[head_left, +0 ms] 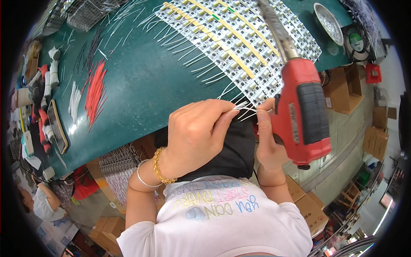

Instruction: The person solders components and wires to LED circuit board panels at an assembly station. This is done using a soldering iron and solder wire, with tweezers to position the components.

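Observation:
My left hand (pixel 195 128) pinches a small bunch of short white wires (pixel 242 106) between thumb and fingertips, just off the near corner of a large panel of small white circuit boards (pixel 267 91). In my right hand (pixel 270 147) is a red soldering gun (pixel 302 109) with a black grip, its metal barrel pointing away over the panel. My right thumb and a fingertip also meet at the end of one white wire from the bunch. Rows of white wires stick out along the panel's left edge. The gun hides part of my right fingers.
Red wires (pixel 95 95) and white wires (pixel 74 103) lie in piles on the green table (pixel 141 81). A phone-like framed object (pixel 58 127) and tools rest at the left edge. A metal bowl (pixel 329 24) and a fan (pixel 358 43) stand far right. Cardboard boxes (pixel 309 212) sit below.

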Demonstrator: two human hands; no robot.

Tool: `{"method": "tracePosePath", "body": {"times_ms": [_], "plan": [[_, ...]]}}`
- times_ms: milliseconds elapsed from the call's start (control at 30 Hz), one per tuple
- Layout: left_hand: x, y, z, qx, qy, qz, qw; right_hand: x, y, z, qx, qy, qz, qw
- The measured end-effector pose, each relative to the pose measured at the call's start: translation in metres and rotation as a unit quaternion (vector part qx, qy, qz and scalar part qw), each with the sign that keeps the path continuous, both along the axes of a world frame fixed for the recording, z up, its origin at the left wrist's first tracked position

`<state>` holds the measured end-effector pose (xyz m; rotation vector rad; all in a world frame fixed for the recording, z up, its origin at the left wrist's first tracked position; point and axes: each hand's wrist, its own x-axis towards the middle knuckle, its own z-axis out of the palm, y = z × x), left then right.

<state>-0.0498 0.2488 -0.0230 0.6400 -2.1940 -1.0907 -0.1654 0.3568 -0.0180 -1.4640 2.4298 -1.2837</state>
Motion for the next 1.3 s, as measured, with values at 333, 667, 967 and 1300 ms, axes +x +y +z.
{"method": "tracePosePath", "body": {"times_ms": [333, 667, 967, 1300], "plan": [[-0.017, 0.018, -0.001, 0.405, 0.217, -0.041, 0.887, 0.014, -0.010, 0.003, -0.161, -0.240, -0.029, 0.957], [-0.022, 0.012, 0.011, 0.308, 0.134, 0.017, 0.942, 0.009, 0.001, 0.002, -0.142, -0.225, -0.046, 0.963], [-0.023, 0.015, 0.007, 0.196, 0.066, -0.056, 0.977, 0.004, 0.005, -0.002, -0.180, -0.322, -0.042, 0.929], [-0.044, -0.035, 0.006, -0.127, -0.023, 0.069, 0.989, -0.023, 0.037, -0.005, -0.247, -0.272, -0.057, 0.928]]}}
